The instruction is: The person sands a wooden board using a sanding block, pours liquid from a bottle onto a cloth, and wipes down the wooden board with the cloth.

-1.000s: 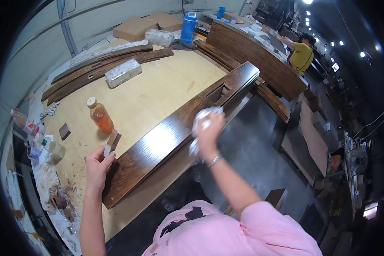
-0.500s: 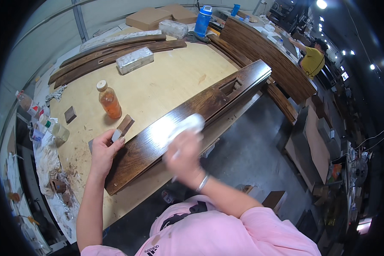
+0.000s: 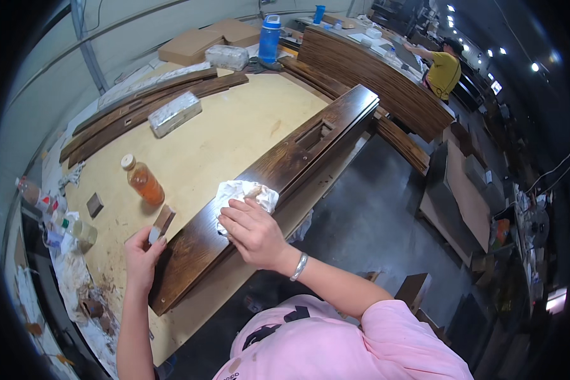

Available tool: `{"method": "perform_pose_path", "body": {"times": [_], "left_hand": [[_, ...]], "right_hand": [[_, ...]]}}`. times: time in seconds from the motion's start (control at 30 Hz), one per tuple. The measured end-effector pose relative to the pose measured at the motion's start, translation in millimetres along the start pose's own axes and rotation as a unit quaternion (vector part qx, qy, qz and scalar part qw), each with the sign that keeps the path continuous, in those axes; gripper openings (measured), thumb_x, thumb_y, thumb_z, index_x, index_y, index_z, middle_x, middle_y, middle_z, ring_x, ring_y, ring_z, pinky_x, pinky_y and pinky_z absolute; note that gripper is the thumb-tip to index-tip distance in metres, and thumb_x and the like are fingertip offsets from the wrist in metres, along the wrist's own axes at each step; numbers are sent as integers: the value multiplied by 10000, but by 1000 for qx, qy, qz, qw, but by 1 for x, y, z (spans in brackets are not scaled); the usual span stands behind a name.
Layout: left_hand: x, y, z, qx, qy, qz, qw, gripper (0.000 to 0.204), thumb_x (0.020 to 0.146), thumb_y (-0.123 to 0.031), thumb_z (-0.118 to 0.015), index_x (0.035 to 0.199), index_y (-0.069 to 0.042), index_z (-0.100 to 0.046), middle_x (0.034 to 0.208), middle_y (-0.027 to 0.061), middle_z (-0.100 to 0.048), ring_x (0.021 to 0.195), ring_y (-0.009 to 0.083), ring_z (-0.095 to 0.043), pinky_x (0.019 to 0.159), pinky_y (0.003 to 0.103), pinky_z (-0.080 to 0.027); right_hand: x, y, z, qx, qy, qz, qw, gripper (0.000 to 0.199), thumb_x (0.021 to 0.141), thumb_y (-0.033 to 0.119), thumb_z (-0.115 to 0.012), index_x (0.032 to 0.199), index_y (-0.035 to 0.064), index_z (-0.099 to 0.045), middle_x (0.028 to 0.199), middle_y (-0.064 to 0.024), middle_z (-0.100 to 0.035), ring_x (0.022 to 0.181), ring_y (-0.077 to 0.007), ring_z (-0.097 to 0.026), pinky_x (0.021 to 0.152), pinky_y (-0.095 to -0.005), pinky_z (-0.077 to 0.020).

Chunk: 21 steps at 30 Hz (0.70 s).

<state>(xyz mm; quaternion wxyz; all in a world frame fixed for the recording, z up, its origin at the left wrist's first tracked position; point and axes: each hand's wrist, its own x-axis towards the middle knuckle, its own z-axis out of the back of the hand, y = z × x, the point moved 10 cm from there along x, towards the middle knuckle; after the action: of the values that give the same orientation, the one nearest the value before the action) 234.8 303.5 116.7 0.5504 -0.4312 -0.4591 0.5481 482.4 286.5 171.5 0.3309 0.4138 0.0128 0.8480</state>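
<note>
A long dark-brown wooden board (image 3: 196, 259) with a glossy face lies diagonally along the table's near edge, with a rectangular cutout (image 3: 313, 136) toward its far end. My right hand (image 3: 253, 234) presses a crumpled white cloth (image 3: 225, 196) flat on the board's face; the cloth has a brownish smear. To the left of the board, my left hand (image 3: 144, 253) pinches a small brown block with a grey end (image 3: 163, 223) between thumb and fingers. Just beyond that block stands a bottle of orange liquid (image 3: 145, 182) with a white cap.
Farther back lie a wrapped silvery brick (image 3: 175, 114), narrow brown boards (image 3: 152, 107) and a blue bottle (image 3: 269, 41). Bottles (image 3: 79, 231) and stained cloths (image 3: 76, 278) crowd the left edge. A small dark block (image 3: 95, 204) rests nearby. A person in yellow (image 3: 443, 73) works at another table.
My right hand has moved with the cloth down and left along the board, and now looks sharp instead of blurred. The whole view has shifted slightly; my left hand still holds the block.
</note>
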Motion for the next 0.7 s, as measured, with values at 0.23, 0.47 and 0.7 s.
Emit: {"method": "perform_pose_path", "body": {"times": [0.23, 0.47, 0.7], "left_hand": [[-2, -4, 2, 58, -22, -5, 998, 159, 898, -141, -698, 987, -12, -668, 806, -55, -560, 700, 40, -485, 625, 223, -379], [25, -28, -40, 42, -178, 75, 980, 156, 915, -116, -673, 1019, 0, -671, 842, -7, -630, 772, 76, -577, 743, 248, -463], [102, -57, -184, -51, -153, 50, 986, 174, 911, -91, -693, 1051, 10, -667, 833, -10, -629, 786, 77, -588, 746, 237, -464]], "right_hand": [[-47, -178, 114, -94, -181, -182, 962, 302, 751, -20, -549, 995, 21, -723, 995, -158, -692, 970, -351, -641, 901, -431, -512], [36, -243, 127, -138, 47, -65, 987, 310, 695, 129, -774, 1003, 149, -741, 837, -51, -619, 823, -257, -603, 724, -393, -512], [58, -246, 70, -66, 172, 118, 976, 67, 747, 102, -629, 681, 96, -642, 817, -64, -581, 784, -243, -631, 655, -353, -532]]}}
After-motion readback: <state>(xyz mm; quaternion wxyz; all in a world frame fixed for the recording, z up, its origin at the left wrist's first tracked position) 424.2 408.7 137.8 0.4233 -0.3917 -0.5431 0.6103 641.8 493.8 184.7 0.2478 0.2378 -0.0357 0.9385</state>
